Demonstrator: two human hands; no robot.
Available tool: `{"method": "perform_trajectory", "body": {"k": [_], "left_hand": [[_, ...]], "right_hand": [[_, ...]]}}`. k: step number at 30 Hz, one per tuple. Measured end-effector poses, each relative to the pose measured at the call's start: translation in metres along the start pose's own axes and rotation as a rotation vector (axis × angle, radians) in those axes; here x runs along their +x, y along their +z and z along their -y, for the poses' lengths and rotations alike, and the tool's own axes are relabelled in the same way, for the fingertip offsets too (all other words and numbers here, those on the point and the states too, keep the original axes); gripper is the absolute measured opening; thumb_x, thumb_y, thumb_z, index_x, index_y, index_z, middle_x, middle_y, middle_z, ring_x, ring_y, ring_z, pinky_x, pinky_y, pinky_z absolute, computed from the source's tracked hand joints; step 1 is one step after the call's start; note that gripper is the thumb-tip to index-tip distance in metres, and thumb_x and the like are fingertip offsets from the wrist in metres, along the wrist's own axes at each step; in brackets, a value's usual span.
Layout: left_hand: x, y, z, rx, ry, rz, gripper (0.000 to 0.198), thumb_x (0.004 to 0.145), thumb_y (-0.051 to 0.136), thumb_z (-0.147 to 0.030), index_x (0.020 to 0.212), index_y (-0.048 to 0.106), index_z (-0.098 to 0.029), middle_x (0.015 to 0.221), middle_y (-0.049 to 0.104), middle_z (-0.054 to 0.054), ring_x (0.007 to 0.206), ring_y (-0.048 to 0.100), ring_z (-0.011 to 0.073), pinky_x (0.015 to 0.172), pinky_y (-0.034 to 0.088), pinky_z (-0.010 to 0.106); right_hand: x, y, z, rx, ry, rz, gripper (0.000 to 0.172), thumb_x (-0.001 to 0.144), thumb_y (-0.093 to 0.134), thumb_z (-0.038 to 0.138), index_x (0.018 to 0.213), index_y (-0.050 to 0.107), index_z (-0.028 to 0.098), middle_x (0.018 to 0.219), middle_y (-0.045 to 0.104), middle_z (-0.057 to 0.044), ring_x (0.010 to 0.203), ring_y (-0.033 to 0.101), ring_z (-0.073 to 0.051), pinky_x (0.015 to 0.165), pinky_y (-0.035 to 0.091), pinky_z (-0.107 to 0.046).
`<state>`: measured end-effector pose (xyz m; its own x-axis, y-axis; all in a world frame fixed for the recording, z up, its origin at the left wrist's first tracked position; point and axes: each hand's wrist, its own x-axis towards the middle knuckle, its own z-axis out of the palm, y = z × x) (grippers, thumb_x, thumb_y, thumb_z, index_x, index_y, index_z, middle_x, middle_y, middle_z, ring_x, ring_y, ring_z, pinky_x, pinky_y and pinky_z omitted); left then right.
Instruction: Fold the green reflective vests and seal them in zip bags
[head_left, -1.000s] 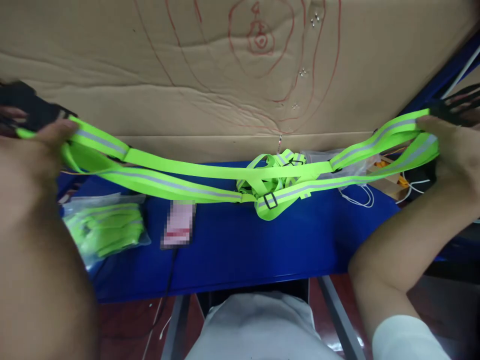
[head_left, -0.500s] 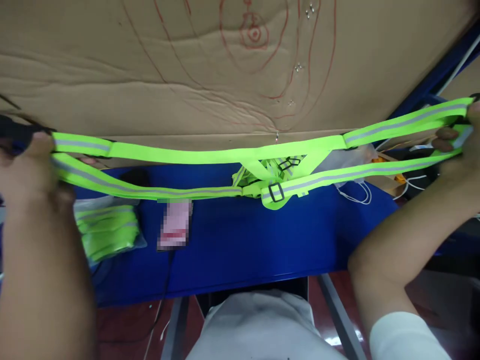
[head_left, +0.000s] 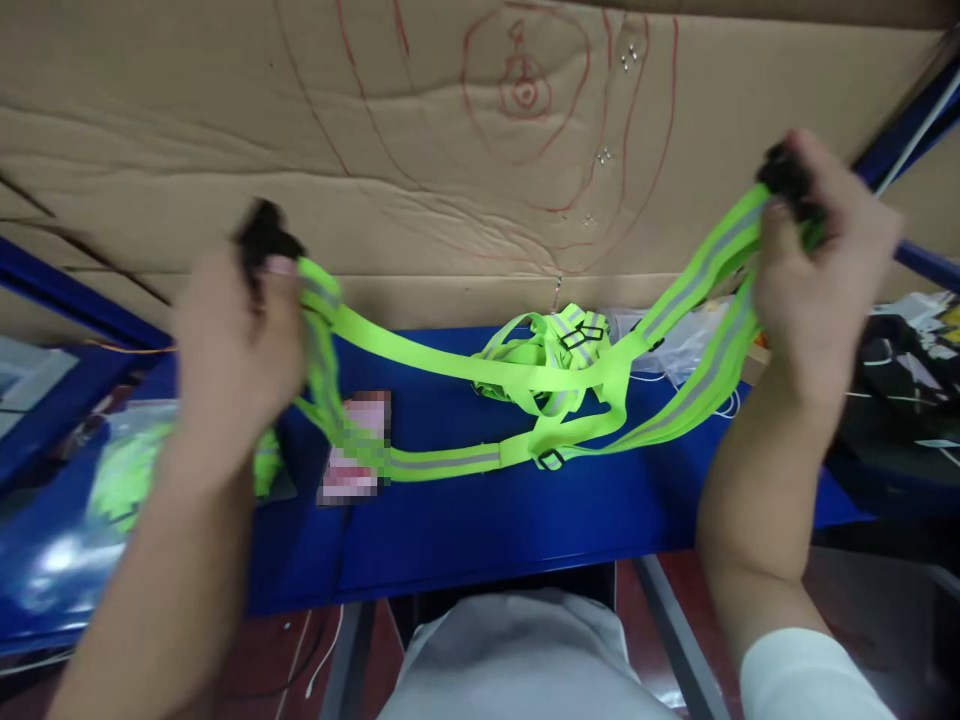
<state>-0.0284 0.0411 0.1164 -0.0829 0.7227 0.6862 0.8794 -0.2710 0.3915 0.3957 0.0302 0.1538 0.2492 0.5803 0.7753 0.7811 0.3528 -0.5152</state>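
Between my hands hangs a neon yellow-green reflective harness [head_left: 450, 461] with grey stripes, its straps sagging above the blue table. My left hand [head_left: 240, 350] is closed around one end, where a black buckle [head_left: 264, 235] sticks out past the thumb. At the other end my right hand [head_left: 825, 250], raised a little higher, grips the straps beside a second black buckle [head_left: 784, 175]. A small black slider [head_left: 550, 459] sits on the lower strap. Behind it, on the table, lies a heap of similar neon straps [head_left: 574, 335].
Clear bags with folded neon straps [head_left: 127, 470] lie at the left of the blue table [head_left: 480, 530]. A pink, pixelated flat object [head_left: 367, 410] is partly behind the harness. Cardboard [head_left: 420, 200] with red marker lines stands at the back. White cables and clear plastic [head_left: 690, 325] are at the right.
Both hands have moved inward, the left more to the right and the right to the left and up. The stretched harness has gone slack and now sags in the middle.
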Motion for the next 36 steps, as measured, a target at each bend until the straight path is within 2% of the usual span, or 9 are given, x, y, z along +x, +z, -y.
{"method": "perform_trajectory", "body": {"k": [2, 6, 10, 17, 22, 25, 28, 32, 36], "left_hand": [[-0.011, 0.011, -0.031, 0.075, 0.150, 0.154, 0.055, 0.104, 0.048, -0.032, 0.156, 0.045, -0.016, 0.144, 0.060, 0.018, 0.132, 0.059, 0.0355, 0.111, 0.050, 0.053], [-0.031, 0.033, -0.069, 0.218, 0.227, 0.327, 0.059, 0.102, 0.045, -0.026, 0.161, 0.039, -0.022, 0.150, 0.058, 0.015, 0.112, 0.071, 0.0300, 0.084, 0.061, 0.037], [-0.042, 0.047, -0.082, 0.306, 0.260, 0.384, 0.057, 0.104, 0.041, -0.026, 0.160, 0.040, -0.017, 0.143, 0.063, 0.017, 0.103, 0.075, 0.0287, 0.069, 0.060, 0.033], [-0.046, 0.056, -0.084, 0.363, 0.301, 0.346, 0.059, 0.103, 0.042, -0.022, 0.161, 0.038, -0.013, 0.143, 0.061, 0.019, 0.102, 0.074, 0.0302, 0.070, 0.061, 0.037], [-0.048, 0.066, -0.086, 0.300, 0.283, 0.373, 0.062, 0.100, 0.048, -0.019, 0.161, 0.037, -0.013, 0.143, 0.059, 0.021, 0.110, 0.071, 0.0307, 0.079, 0.061, 0.036], [-0.043, 0.066, -0.079, 0.191, 0.253, 0.364, 0.064, 0.098, 0.054, -0.022, 0.159, 0.038, -0.014, 0.142, 0.058, 0.020, 0.111, 0.070, 0.0310, 0.079, 0.059, 0.036], [-0.034, 0.059, -0.075, 0.070, 0.259, 0.279, 0.064, 0.095, 0.059, -0.024, 0.156, 0.043, -0.016, 0.141, 0.058, 0.018, 0.115, 0.067, 0.0322, 0.087, 0.055, 0.039], [-0.028, 0.049, -0.082, 0.012, 0.269, 0.153, 0.061, 0.088, 0.068, -0.027, 0.147, 0.054, -0.023, 0.132, 0.063, 0.014, 0.122, 0.059, 0.0364, 0.105, 0.042, 0.053], [-0.027, 0.050, -0.089, -0.227, 0.232, 0.168, 0.060, 0.082, 0.073, -0.025, 0.140, 0.057, -0.023, 0.128, 0.061, 0.013, 0.121, 0.058, 0.0342, 0.109, 0.039, 0.054]], "right_hand": [[-0.018, 0.031, 0.028, -0.094, -0.254, 0.063, 0.049, 0.096, 0.051, 0.010, 0.142, 0.064, 0.018, 0.140, 0.066, -0.012, 0.132, 0.060, -0.024, 0.118, 0.042, -0.042], [-0.064, 0.087, 0.070, -0.257, -0.392, 0.272, 0.064, 0.094, 0.046, 0.003, 0.151, 0.055, 0.029, 0.150, 0.055, -0.010, 0.129, 0.056, -0.031, 0.104, 0.051, -0.048], [-0.090, 0.112, 0.082, -0.312, -0.442, 0.355, 0.061, 0.096, 0.045, 0.005, 0.151, 0.056, 0.028, 0.145, 0.057, -0.011, 0.116, 0.058, -0.028, 0.089, 0.057, -0.039], [-0.094, 0.115, 0.082, -0.317, -0.376, 0.399, 0.060, 0.093, 0.042, 0.003, 0.148, 0.058, 0.021, 0.142, 0.058, -0.014, 0.119, 0.054, -0.031, 0.091, 0.058, -0.044], [-0.105, 0.125, 0.088, -0.287, -0.344, 0.521, 0.065, 0.092, 0.043, 0.006, 0.157, 0.047, 0.015, 0.147, 0.053, -0.018, 0.122, 0.053, -0.034, 0.092, 0.059, -0.048], [-0.097, 0.127, 0.077, -0.007, -0.357, 0.591, 0.065, 0.095, 0.048, 0.012, 0.160, 0.039, 0.011, 0.153, 0.046, -0.020, 0.140, 0.047, -0.031, 0.114, 0.049, -0.049], [-0.076, 0.121, 0.057, 0.354, -0.290, 0.693, 0.083, 0.092, 0.068, 0.029, 0.163, 0.030, 0.014, 0.164, 0.037, -0.018, 0.155, 0.034, -0.029, 0.128, 0.033, -0.048], [-0.055, 0.105, 0.048, 0.630, -0.094, 0.916, 0.069, 0.087, 0.078, 0.046, 0.149, 0.054, 0.024, 0.150, 0.060, -0.009, 0.139, 0.056, -0.028, 0.123, 0.039, -0.049], [-0.056, 0.093, 0.063, 0.719, -0.124, 0.898, 0.058, 0.090, 0.076, 0.045, 0.141, 0.059, 0.025, 0.145, 0.063, -0.006, 0.137, 0.057, -0.025, 0.122, 0.041, -0.043]]}}
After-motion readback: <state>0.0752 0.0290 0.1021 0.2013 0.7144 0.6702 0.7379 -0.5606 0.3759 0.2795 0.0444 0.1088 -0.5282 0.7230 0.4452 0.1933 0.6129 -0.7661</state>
